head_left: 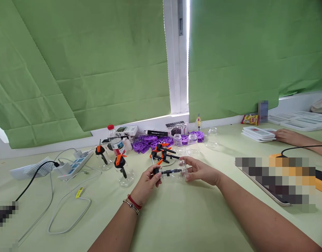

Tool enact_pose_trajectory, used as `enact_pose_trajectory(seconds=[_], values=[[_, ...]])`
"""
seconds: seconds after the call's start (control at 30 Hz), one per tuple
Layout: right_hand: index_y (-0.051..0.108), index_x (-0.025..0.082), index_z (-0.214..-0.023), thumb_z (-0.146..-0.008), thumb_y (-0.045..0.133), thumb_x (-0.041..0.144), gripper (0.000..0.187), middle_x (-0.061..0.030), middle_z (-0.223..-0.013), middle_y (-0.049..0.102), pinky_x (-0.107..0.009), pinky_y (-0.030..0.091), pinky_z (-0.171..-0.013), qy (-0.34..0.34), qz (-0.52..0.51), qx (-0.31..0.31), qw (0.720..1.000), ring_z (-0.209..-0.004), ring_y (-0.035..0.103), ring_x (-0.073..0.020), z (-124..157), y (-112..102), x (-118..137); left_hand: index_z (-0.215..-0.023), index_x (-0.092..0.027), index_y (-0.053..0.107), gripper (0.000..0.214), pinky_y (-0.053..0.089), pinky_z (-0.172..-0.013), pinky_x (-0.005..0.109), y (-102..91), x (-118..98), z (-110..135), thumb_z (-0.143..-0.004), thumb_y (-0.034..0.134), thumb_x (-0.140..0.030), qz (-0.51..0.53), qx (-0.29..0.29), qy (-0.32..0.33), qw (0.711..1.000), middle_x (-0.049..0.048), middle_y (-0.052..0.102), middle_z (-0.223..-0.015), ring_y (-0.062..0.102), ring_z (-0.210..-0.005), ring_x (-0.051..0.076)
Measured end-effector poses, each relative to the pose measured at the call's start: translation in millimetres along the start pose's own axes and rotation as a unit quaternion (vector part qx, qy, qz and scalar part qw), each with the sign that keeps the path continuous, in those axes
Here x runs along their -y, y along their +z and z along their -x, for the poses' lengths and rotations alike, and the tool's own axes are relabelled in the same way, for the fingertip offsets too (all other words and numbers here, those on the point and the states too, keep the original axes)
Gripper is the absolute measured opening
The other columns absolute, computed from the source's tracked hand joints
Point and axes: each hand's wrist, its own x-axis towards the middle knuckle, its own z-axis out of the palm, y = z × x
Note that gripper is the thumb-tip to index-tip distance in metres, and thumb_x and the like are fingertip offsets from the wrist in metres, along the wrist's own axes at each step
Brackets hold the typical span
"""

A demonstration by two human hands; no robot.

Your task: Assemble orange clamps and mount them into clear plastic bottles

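Between my two hands, a clear glass bottle (171, 176) is held on its side, with a dark tube inside. My left hand (145, 182) is closed on its black-and-orange cap end. The fingers and thumb of my right hand (201, 170) grip the base at the other end. Just behind the bottle lie several loose black-and-orange caps (163, 151) with dark tubes. To the left, two similar bottles stand upright with caps on, a nearer bottle (126, 178) and a farther bottle (104, 162). Uncapped glass bottles (178, 141) stand farther back.
Purple plastic pieces (142, 144), boxes (128, 131) and a red-capped drink bottle (115, 140) line the back. A power strip (78, 163) with cables lies left. At right are a blurred tablet-like device (265, 185), white cards (257, 134) and another person's hand (288, 136).
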Motion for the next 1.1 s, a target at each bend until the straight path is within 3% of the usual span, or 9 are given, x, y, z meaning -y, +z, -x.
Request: enact_pose_trajectory(seconds=[0.13,0.3,0.43,0.57,0.63,0.7,0.9,1.0,1.1], values=[[0.046,0.020,-0.118,-0.072,0.063,0.052,0.058,-0.0071,-0.093,0.060,-0.023,0.047,-0.047,0.038,0.021,-0.006,0.999,-0.066,0.064,-0.0157,-4,-1,-5,-0.113,-0.015,0.052,0.048,0.040,-0.061,0.025,-0.4,0,0,-0.077,0.059,-0.046,-0.005,0.006,0.005,1.000,0.0004,0.057,-0.066,0.048,-0.059,0.010],[0.056,0.014,-0.092,-0.080,0.042,0.065,0.054,-0.0004,-0.054,0.059,-0.018,0.032,-0.036,0.062,0.066,-0.018,0.996,-0.035,0.045,-0.0067,-13,-2,-16,-0.115,-0.015,0.051,0.047,0.040,-0.061,0.025,-0.4,1,1,-0.079,0.056,-0.044,-0.016,0.004,0.000,1.000,0.0000,0.057,-0.065,0.048,-0.058,0.010],[0.057,0.013,-0.096,-0.080,0.037,0.068,0.061,-0.0015,-0.055,0.059,-0.021,0.039,-0.039,0.071,0.057,-0.038,0.995,-0.038,0.047,-0.0086,-14,2,-15,-0.115,-0.015,0.051,0.046,0.040,-0.061,0.025,0.5,2,0,-0.079,0.056,-0.044,-0.011,0.000,-0.003,1.000,-0.0003,0.056,-0.066,0.049,-0.060,0.010],[0.033,0.026,-0.133,-0.079,0.049,0.060,0.065,-0.0093,-0.104,0.059,-0.029,0.052,-0.054,0.039,0.007,-0.041,0.998,-0.064,0.062,-0.0135,-7,4,-6,-0.112,-0.015,0.052,0.047,0.040,-0.059,0.025,1.8,0,0,-0.077,0.058,-0.045,0.006,-0.010,-0.012,1.000,-0.0010,0.055,-0.065,0.049,-0.059,0.011],[0.024,0.034,-0.137,-0.074,0.063,0.049,0.075,-0.0103,-0.127,0.044,-0.032,0.055,-0.064,0.012,0.010,-0.018,1.000,-0.072,0.063,-0.0130,-3,4,-2,-0.112,-0.015,0.052,0.047,0.040,-0.059,0.024,1.5,-2,0,-0.077,0.058,-0.045,0.008,-0.020,-0.014,1.000,-0.0015,0.054,-0.063,0.048,-0.058,0.010],[0.028,0.036,-0.134,-0.067,0.072,0.039,0.081,-0.0096,-0.132,0.036,-0.032,0.054,-0.069,-0.006,0.026,-0.007,1.000,-0.075,0.063,-0.0124,-1,3,0,-0.111,-0.014,0.052,0.046,0.039,-0.059,0.024,0.7,-2,0,-0.077,0.058,-0.045,0.005,-0.027,-0.006,1.000,-0.0018,0.054,-0.063,0.048,-0.058,0.010],[0.038,0.024,-0.124,-0.074,0.062,0.049,0.061,-0.0068,-0.100,0.056,-0.022,0.046,-0.045,0.036,0.024,-0.011,0.999,-0.061,0.063,-0.0131,-4,2,-5,-0.113,-0.016,0.051,0.045,0.040,-0.060,0.025,-0.8,-1,1,-0.078,0.057,-0.043,-0.006,-0.015,0.009,1.000,-0.0008,0.055,-0.067,0.049,-0.060,0.010],[0.052,0.018,-0.102,-0.080,0.048,0.059,0.047,-0.0033,-0.077,0.061,-0.018,0.033,-0.037,0.045,0.056,-0.011,0.997,-0.047,0.053,-0.0081,-8,2,-6,-0.114,-0.016,0.051,0.044,0.040,-0.061,0.025,-0.4,0,1,-0.079,0.056,-0.042,-0.004,-0.007,0.007,1.000,-0.0007,0.055,-0.066,0.049,-0.060,0.010],[0.057,0.016,-0.088,-0.082,0.038,0.064,0.052,0.0007,-0.058,0.056,-0.019,0.032,-0.039,0.054,0.098,-0.022,0.993,-0.040,0.041,-0.0059,-9,2,-6,-0.112,-0.016,0.052,0.043,0.040,-0.060,0.025,-0.3,1,1,-0.079,0.056,-0.043,0.003,-0.007,0.007,1.000,-0.0003,0.056,-0.066,0.050,-0.060,0.011]])
